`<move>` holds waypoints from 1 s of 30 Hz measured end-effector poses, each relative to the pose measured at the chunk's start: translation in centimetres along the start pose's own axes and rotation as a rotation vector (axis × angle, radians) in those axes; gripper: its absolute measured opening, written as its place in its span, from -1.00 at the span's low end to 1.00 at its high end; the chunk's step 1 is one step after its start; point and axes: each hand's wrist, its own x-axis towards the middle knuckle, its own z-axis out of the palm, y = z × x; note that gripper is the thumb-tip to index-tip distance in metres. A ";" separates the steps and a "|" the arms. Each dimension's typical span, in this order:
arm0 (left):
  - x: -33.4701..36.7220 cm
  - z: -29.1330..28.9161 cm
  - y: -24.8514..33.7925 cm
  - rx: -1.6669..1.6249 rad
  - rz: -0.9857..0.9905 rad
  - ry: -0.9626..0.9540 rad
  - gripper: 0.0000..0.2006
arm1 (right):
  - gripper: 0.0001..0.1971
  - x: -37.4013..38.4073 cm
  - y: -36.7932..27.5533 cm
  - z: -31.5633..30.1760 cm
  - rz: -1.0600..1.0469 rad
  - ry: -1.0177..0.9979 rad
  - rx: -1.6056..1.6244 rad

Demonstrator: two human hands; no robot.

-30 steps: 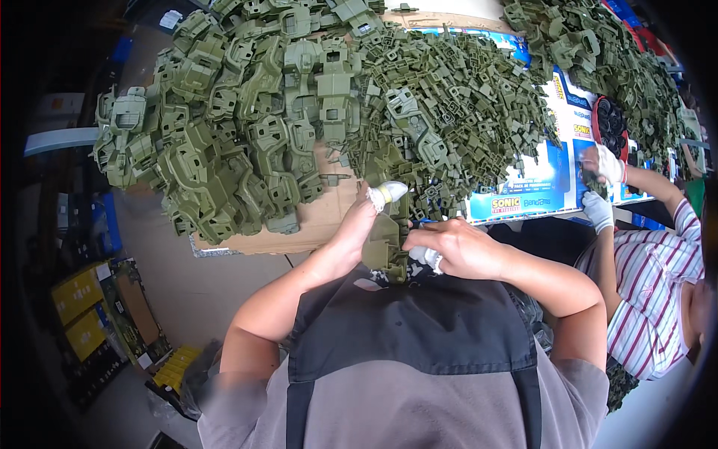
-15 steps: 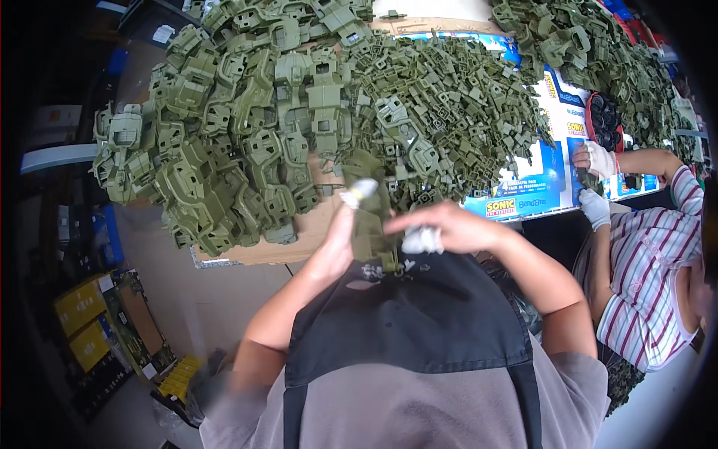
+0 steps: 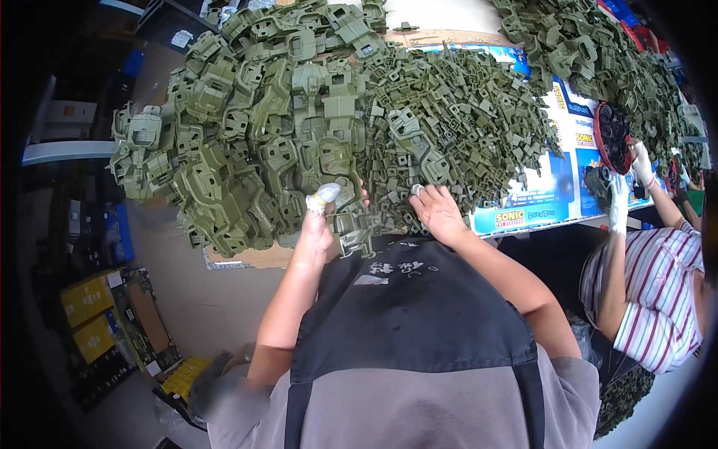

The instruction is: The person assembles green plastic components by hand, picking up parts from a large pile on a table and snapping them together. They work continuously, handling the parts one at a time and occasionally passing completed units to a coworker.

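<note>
My left hand point(image 3: 320, 228), with a white covering on its thumb, is closed around an olive-green plastic vehicle body shell point(image 3: 351, 230). The shell is held in front of my black apron, at the near edge of the heaped parts. To its right, my right hand point(image 3: 441, 215) reaches the near edge of a pile of small olive-green plastic parts point(image 3: 464, 112). Its fingers are bent and drawn together, one with a white covering; whatever lies between the fingertips is too small to make out. Among the small parts lies another vehicle body shell point(image 3: 419, 142).
Stacked olive-green vehicle shells point(image 3: 217, 165) cover the left of the table, over brown cardboard point(image 3: 258, 257). Blue printed cardboard point(image 3: 523, 213) lies under the small parts. At right, a co-worker in a striped shirt point(image 3: 651, 292) handles a dark part beside a red-rimmed round container point(image 3: 612, 138).
My left hand has turned the vehicle shell and shifted left with it. My right hand has left the shell and moved to the small parts. The co-worker's hands have moved nearer the round container.
</note>
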 end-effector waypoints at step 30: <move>-2.3 6.2 1.4 0.544 -0.111 -0.272 -0.30 | -0.71 4.5 -0.3 -11.4 0.070 -0.015 0.432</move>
